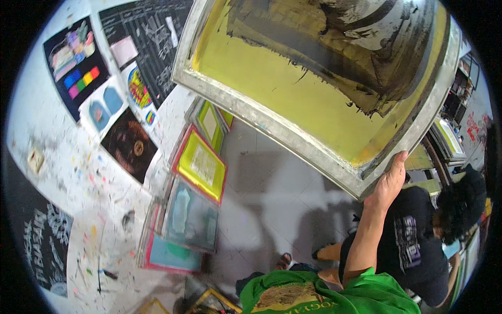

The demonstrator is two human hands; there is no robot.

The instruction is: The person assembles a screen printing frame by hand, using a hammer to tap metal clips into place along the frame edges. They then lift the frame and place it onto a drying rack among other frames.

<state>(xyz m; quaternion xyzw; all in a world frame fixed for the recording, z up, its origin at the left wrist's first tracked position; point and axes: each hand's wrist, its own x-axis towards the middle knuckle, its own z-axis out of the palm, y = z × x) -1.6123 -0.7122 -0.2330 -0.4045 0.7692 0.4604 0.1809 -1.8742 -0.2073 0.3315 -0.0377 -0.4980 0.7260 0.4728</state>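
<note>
Hanging well to the left of the right hand (387, 183), a dark print with colour swatches (78, 68) and a brown-and-black print (130, 144) are covering part of a paint-spotted wall (99, 209). Nearer the hand but still left of it and lower, a red-edged yellow screen (201, 165) and a grey-blue screen (191, 214) are standing in a row beside that wall. Above and ahead of the hand, the large printing screen (303, 78) is tilting in the air, its yellow-green mesh carrying dark smears and its upper edge running out of view. The left hand is not showing, so I cannot tell what it is doing. The right hand is closing around the near right corner of the metal rim, thumb uppermost. The rim is looking stiff and fairly weighty, likely wanting two hands on opposite sides; the mesh is seeming thin and easily marked, and the smears, if wet, slippery, so the bare rim is offering the safest hold. Right of the hand and lower, a person in a dark shirt (405, 235) is bending.
</note>
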